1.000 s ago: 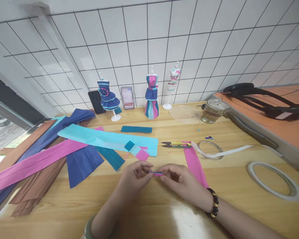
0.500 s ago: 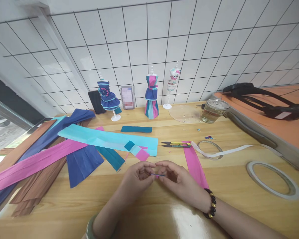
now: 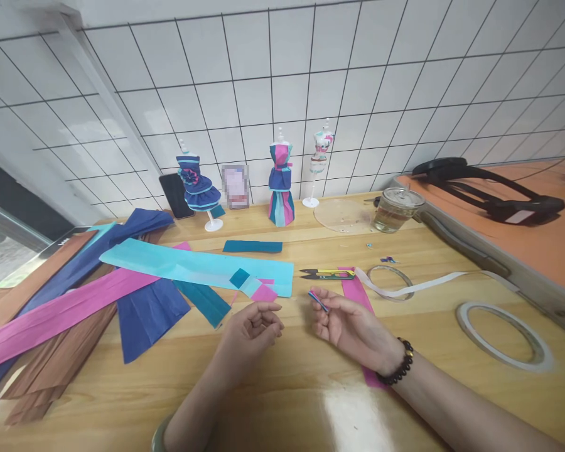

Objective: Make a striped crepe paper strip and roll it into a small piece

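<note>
My right hand (image 3: 351,329) pinches a small folded strip of crepe paper (image 3: 318,302), layered in pink and blue, between thumb and fingertips. To its left, my left hand (image 3: 252,333) hovers over the wooden table with loosely curled fingers and nothing visible in them. Small teal, light blue and pink paper squares (image 3: 252,285) lie just beyond the left hand, partly on a long light blue strip (image 3: 202,265). Thread snips (image 3: 327,274) with a yellow and dark handle rest beyond the right hand. A pink strip (image 3: 355,295) runs under the right hand, which partly hides it.
Crepe strips in pink, navy (image 3: 153,320) and brown (image 3: 63,370) overlap at left. Three small dress forms (image 3: 281,179) stand at the back by a phone (image 3: 176,196). At right are tape rolls (image 3: 505,336), a glass of liquid (image 3: 398,210) and a black headset (image 3: 494,188).
My hands have parted. The right has moved slightly right and up with the small folded strip, while the left has let go of it. The view has shifted slightly.
</note>
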A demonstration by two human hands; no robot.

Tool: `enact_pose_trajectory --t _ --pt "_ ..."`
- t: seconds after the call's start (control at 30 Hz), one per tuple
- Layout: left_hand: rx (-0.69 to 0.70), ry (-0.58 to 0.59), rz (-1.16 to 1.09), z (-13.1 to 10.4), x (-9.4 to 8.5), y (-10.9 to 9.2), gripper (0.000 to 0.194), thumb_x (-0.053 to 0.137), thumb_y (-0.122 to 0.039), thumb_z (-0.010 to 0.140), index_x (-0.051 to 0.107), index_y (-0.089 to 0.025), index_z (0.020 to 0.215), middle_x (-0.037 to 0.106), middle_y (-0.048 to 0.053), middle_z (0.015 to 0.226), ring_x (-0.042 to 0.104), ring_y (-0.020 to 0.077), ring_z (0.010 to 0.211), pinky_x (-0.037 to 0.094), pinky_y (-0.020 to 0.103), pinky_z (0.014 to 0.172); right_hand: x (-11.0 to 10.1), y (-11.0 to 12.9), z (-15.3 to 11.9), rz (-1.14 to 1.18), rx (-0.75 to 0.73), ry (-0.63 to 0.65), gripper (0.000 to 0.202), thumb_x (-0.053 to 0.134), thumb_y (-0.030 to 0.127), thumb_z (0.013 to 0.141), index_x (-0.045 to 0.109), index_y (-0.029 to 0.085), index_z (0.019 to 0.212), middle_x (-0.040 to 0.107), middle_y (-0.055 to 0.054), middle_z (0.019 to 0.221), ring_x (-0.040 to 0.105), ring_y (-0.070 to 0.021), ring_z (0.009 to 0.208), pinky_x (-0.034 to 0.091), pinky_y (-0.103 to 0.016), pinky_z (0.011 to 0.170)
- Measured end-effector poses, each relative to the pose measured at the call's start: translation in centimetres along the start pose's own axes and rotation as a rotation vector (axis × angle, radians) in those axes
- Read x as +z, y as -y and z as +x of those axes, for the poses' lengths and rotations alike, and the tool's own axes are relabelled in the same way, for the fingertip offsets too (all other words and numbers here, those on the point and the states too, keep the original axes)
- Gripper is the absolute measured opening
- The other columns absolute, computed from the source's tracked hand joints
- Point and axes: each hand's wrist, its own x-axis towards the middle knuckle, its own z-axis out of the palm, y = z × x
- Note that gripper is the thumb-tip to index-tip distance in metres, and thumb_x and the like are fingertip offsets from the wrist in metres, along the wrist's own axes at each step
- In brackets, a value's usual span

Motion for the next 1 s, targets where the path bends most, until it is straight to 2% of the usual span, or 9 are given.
enact_pose_trajectory --t 0.13,0.27,0.33,0.4,0.5,0.6,0.77,0.87,1.0 --pt "-0.008 -0.002 0.017 0.1 0.2 0.2 0.025 0.064 -0.025 0.071 0.059 -0.016 0.094 0.062 0.001 0.071 0.058 0.0127 0.066 0.047 0.025 0.062 -0.4 0.2 0.1 0.027 0.007 0.019 0.015 0.061 0.016 0.070 0.058 0.020 0.084 0.055 0.005 0.069 0.051 -0.0059 0.059 0.041 -0.021 0.062" --pt "0.023 -0.002 0.114 -0.3 0.5 -0.1 0.028 0.063 -0.024 0.071 0.058 -0.016 0.097 0.064 0.005 0.082 0.060 0.0161 0.075 0.049 0.028 0.069 0.3 -0.5 -0.3 -0.011 0.060 0.035 0.020 0.062 0.012 0.069 0.059 0.017 0.088 0.058 0.002 0.069 0.053 -0.0069 0.059 0.041 -0.022 0.061" --pt "0.124 -0.004 0.251 -0.6 0.7 -0.3 0.030 0.062 -0.022 0.072 0.057 -0.018 0.101 0.063 0.006 0.089 0.059 0.0165 0.078 0.049 0.029 0.071 0.8 -0.9 -0.6 -0.087 0.070 0.042 0.024 0.063 0.012 0.068 0.059 0.016 0.091 0.060 0.001 0.068 0.053 -0.0072 0.056 0.041 -0.022 0.059" --pt "0.292 0.010 0.443 -0.8 0.9 -0.5 0.030 0.060 -0.017 0.074 0.057 -0.021 0.103 0.063 0.005 0.092 0.058 0.0164 0.079 0.047 0.030 0.073 1.1 -1.3 -0.7 -0.187 0.052 0.055 0.026 0.064 0.013 0.067 0.058 0.016 0.093 0.061 0.001 0.068 0.052 -0.0073 0.053 0.040 -0.023 0.056" --pt "0.514 0.098 0.693 -1.0 1.1 -0.8 0.030 0.055 -0.010 0.076 0.057 -0.023 0.102 0.063 0.004 0.093 0.056 0.0182 0.086 0.043 0.032 0.078 1.4 -1.7 -0.7 -0.282 0.027 0.067 0.029 0.065 0.016 0.066 0.056 0.016 0.093 0.061 0.001 0.068 0.050 -0.0070 0.049 0.040 -0.023 0.053" --pt "0.596 0.180 0.866 -1.0 1.3 -0.8 0.022 0.049 -0.006 0.076 0.057 -0.020 0.091 0.063 0.005 0.087 0.054 0.0195 0.083 0.042 0.033 0.074 1.2 -1.9 -0.7 -0.330 0.054 0.059 0.030 0.064 0.016 0.066 0.055 0.015 0.095 0.060 0.001 0.068 0.050 -0.0068 0.050 0.042 -0.024 0.054" --pt "0.717 0.173 1.012 -0.9 1.6 -0.7 0.019 0.042 -0.005 0.078 0.055 -0.017 0.072 0.058 0.004 0.072 0.051 0.0182 0.072 0.043 0.032 0.064 1.1 -2.1 -0.8 -0.409 0.087 0.044 0.035 0.066 0.017 0.065 0.052 0.016 0.097 0.058 0.002 0.064 0.052 -0.0089 0.052 0.045 -0.024 0.051" --pt "0.731 0.172 0.993 -0.9 1.6 -0.6 0.018 0.043 -0.006 0.079 0.055 -0.017 0.072 0.058 0.004 0.071 0.052 0.0179 0.072 0.043 0.031 0.064 1.2 -1.9 -0.8 -0.465 0.110 0.045 0.036 0.067 0.024 0.067 0.052 0.016 0.099 0.058 0.002 0.063 0.053 -0.0102 0.053 0.047 -0.025 0.050" --pt "0.605 0.086 0.877 -1.0 1.3 -0.5 0.011 0.047 -0.010 0.077 0.055 -0.017 0.074 0.058 0.004 0.071 0.052 0.0180 0.070 0.041 0.033 0.064 1.7 -1.5 -1.2 -0.610 0.055 0.061 0.038 0.055 0.043 0.080 0.050 0.015 0.105 0.061 -0.002 0.069 0.058 -0.0130 0.058 0.049 -0.030 0.057"
